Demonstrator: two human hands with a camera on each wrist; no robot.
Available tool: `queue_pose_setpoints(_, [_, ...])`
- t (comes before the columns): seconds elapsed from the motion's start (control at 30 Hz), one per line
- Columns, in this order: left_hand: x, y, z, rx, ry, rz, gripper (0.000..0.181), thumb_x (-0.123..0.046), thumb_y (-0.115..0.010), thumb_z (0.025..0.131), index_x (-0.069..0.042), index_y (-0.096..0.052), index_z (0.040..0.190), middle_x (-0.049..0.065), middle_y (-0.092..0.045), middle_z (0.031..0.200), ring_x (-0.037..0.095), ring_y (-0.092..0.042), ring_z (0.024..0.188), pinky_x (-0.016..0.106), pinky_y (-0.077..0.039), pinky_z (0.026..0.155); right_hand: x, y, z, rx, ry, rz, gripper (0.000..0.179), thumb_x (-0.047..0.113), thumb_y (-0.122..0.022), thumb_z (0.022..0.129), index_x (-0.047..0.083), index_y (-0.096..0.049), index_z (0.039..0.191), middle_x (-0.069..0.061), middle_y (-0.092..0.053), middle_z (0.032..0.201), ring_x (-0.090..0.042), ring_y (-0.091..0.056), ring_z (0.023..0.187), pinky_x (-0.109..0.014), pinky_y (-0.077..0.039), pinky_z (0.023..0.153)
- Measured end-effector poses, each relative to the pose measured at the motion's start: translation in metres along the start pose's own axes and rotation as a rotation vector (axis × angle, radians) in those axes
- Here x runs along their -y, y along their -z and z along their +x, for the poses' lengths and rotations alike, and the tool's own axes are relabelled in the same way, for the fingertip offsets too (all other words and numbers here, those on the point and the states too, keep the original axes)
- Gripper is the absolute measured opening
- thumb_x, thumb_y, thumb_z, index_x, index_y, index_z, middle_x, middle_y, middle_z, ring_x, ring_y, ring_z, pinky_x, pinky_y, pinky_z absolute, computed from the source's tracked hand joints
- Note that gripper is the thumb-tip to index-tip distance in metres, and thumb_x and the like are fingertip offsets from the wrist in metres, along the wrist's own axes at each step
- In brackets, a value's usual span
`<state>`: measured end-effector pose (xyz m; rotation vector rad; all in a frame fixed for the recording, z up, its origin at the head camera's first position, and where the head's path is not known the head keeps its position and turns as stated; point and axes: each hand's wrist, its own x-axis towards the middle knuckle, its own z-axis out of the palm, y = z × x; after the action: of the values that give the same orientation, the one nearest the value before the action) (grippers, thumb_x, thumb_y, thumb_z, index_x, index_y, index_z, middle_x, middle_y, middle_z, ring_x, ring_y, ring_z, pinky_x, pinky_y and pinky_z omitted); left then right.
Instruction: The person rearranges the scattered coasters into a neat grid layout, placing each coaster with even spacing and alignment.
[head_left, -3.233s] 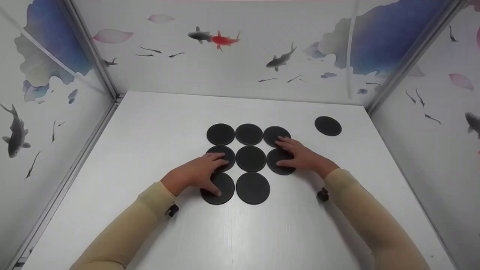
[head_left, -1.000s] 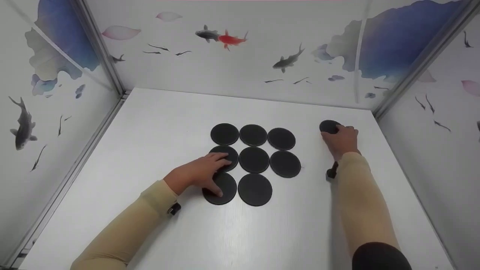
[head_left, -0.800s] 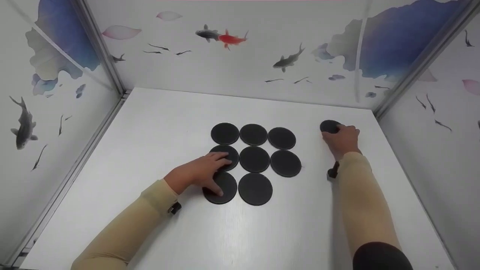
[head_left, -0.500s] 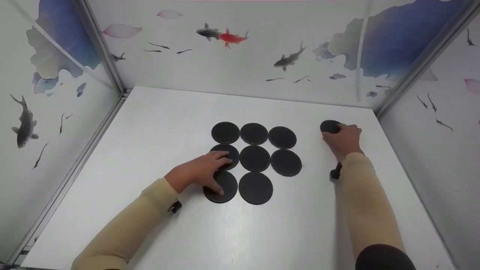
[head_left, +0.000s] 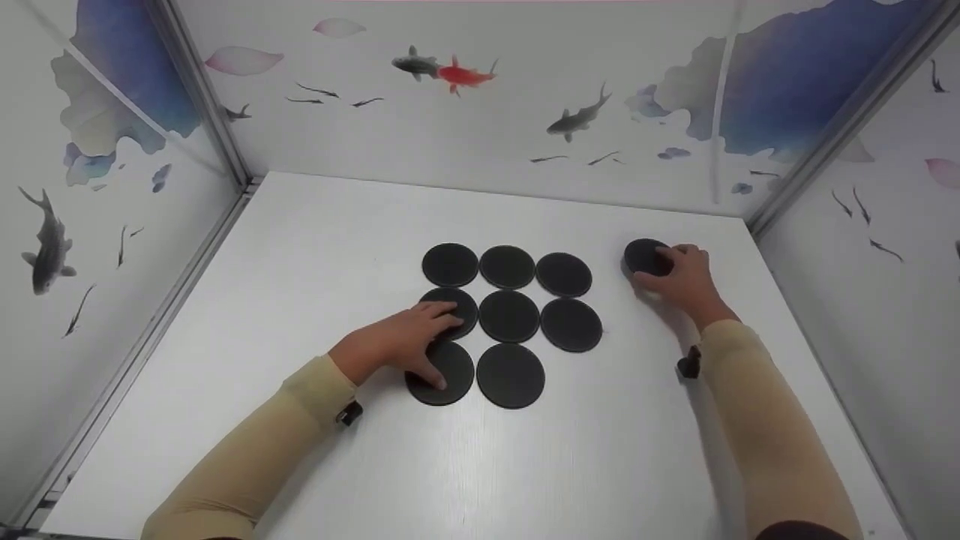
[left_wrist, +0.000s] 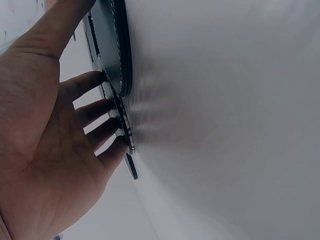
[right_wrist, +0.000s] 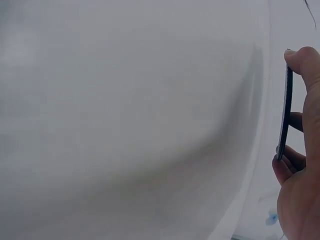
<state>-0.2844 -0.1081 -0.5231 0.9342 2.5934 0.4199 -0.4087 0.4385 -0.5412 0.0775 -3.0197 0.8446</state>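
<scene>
Round black coasters with stitched edges lie in rows on the white table. My left hand (head_left: 401,346) rests with its fingers on the left coaster (head_left: 466,306) of the middle row and its thumb on the left coaster (head_left: 454,367) of the front row. The left wrist view shows the fingers fairly straight, touching the coasters' tops. At the back right, my right hand (head_left: 684,281) pinches another coaster (head_left: 645,255) by its edges. In the right wrist view this coaster (right_wrist: 286,112) is edge-on between thumb and fingers, lifted off the table.
To the right of the front coaster (head_left: 511,375) is bare table (head_left: 577,390), below the right coaster (head_left: 571,325) of the middle row. White walls printed with fish enclose the table on the left, back (head_left: 480,150) and right.
My right hand has gone from the coaster rows to the lone coaster at the back right, gripped it, and now lifts it slightly leftward. My left hand has stayed in place.
</scene>
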Motion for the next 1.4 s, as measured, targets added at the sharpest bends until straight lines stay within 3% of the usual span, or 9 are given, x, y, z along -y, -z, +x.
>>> queue_pose_setpoints(0.23, [0.002, -0.002, 0.002, 0.000, 0.003, 0.002, 0.112, -0.057, -0.096, 0.082, -0.014, -0.043, 0.170, 0.010, -0.025, 0.182, 0.033, -0.020, 0.168, 0.049, -0.032, 0.131, 0.016, -0.009, -0.022, 0.002, 0.166, 0.016, 0.082, 0.043, -0.087, 0.096, -0.002, -0.056, 0.158, -0.031, -0.042, 0.156, -0.049, -0.033, 0.146, -0.065, -0.035, 0.120])
queue_pose_setpoints(0.5, [0.002, -0.003, 0.001, -0.002, 0.003, -0.001, 0.112, -0.057, -0.097, 0.082, -0.014, -0.043, 0.170, 0.011, -0.024, 0.182, 0.033, -0.020, 0.168, 0.050, -0.032, 0.131, 0.051, -0.024, -0.053, 0.048, 0.332, 0.002, 0.077, 0.034, -0.092, 0.093, 0.004, -0.061, 0.156, -0.026, -0.045, 0.156, -0.045, -0.038, 0.143, -0.064, -0.044, 0.113])
queue_pose_setpoints(0.8, [0.001, -0.003, 0.002, 0.001, 0.014, 0.009, 0.111, -0.057, -0.096, 0.082, -0.017, -0.042, 0.171, 0.009, -0.024, 0.182, 0.032, -0.020, 0.168, 0.049, -0.034, 0.130, 0.069, -0.037, -0.078, 0.145, 0.398, 0.035, 0.076, 0.032, -0.095, 0.090, 0.012, -0.063, 0.157, -0.022, -0.043, 0.160, -0.040, -0.039, 0.144, -0.060, -0.043, 0.115])
queue_pose_setpoints(1.4, [0.000, -0.002, 0.002, 0.008, 0.044, -0.010, 0.111, -0.058, -0.096, 0.082, -0.019, -0.043, 0.171, 0.007, -0.024, 0.182, 0.030, -0.019, 0.168, 0.050, -0.033, 0.130, 0.079, -0.050, -0.104, 0.173, 0.530, 0.057, 0.073, 0.032, -0.096, 0.089, 0.013, -0.067, 0.153, -0.017, -0.048, 0.159, -0.036, -0.041, 0.145, -0.058, -0.045, 0.114])
